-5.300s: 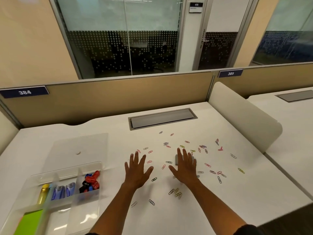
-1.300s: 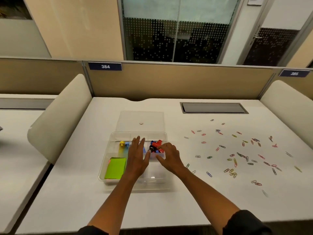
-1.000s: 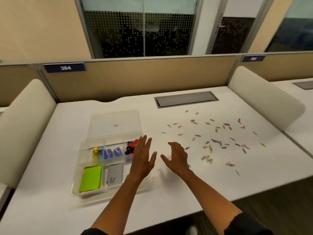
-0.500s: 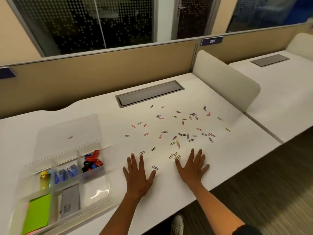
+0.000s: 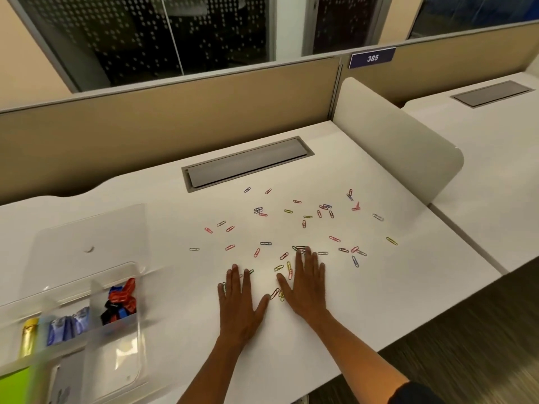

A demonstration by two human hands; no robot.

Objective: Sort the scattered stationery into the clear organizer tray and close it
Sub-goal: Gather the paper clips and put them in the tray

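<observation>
Several coloured paper clips [image 5: 303, 223] lie scattered over the middle and right of the white desk. My left hand [image 5: 240, 301] and my right hand [image 5: 304, 284] rest flat on the desk, fingers spread, at the near edge of the scatter, with a few clips between and under the fingers. The clear organizer tray [image 5: 116, 354] stands at the lower left, its lid [image 5: 87, 237] folded open behind it. Its compartments hold red, black and blue binder clips [image 5: 121, 300], blue items [image 5: 68, 326], a yellow item [image 5: 29, 335] and a green pad [image 5: 14, 386].
A grey cable hatch [image 5: 248, 163] is set into the desk behind the clips. A tan partition [image 5: 175, 118] runs along the back. A rounded white divider [image 5: 396, 141] borders the right side, with a second desk beyond. The desk's front edge drops to carpet at right.
The view came closer and turned slightly right. Both hands slid forward into the near clips, the right hand further ahead. Earlier they left the tray, where a grey item lies in a compartment.
</observation>
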